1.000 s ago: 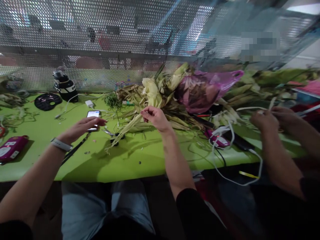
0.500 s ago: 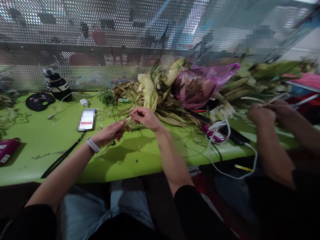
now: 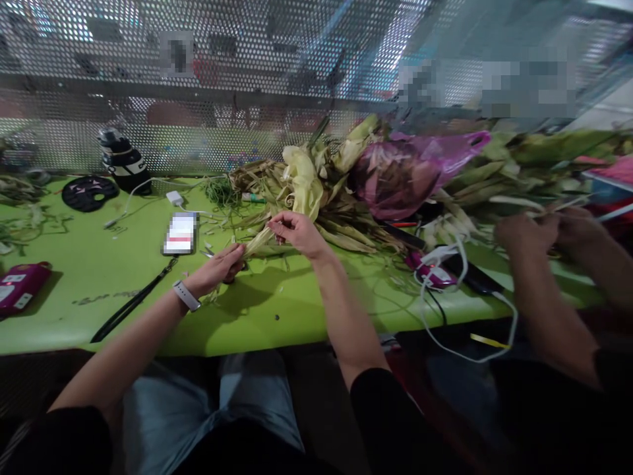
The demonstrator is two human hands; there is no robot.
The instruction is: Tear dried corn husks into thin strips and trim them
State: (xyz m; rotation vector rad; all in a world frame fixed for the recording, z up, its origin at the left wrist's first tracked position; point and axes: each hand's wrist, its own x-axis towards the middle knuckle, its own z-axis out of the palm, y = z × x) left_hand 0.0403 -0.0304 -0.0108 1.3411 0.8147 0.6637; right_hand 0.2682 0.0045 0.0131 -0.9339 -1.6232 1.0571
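Note:
A pale twisted strand of corn husk [image 3: 256, 242] stretches between my two hands above the green tabletop [image 3: 277, 290]. My left hand [image 3: 221, 265], with a white watch band [image 3: 186, 295] at its wrist, is closed round the lower left end. At the upper right end, my right hand [image 3: 295, 232] pinches the strand between thumb and fingers. Just behind my hands lies a heap of dried corn husks [image 3: 301, 181]. Partly hidden by my left hand are scissors [image 3: 208, 253], lying on the table.
Left of my hands lie a phone [image 3: 180, 233] with a black strap, a black bottle [image 3: 123, 163] and a purple device [image 3: 22, 288]. Beyond the husks is a purple plastic bag [image 3: 395, 175]. White cables [image 3: 420, 310] hang over the table edge. A co-worker's hands [image 3: 527, 231] work at right.
My hands have drawn slightly apart, so more of the husk strand shows between them. The whole view has shifted a little, with things on the table appearing further right.

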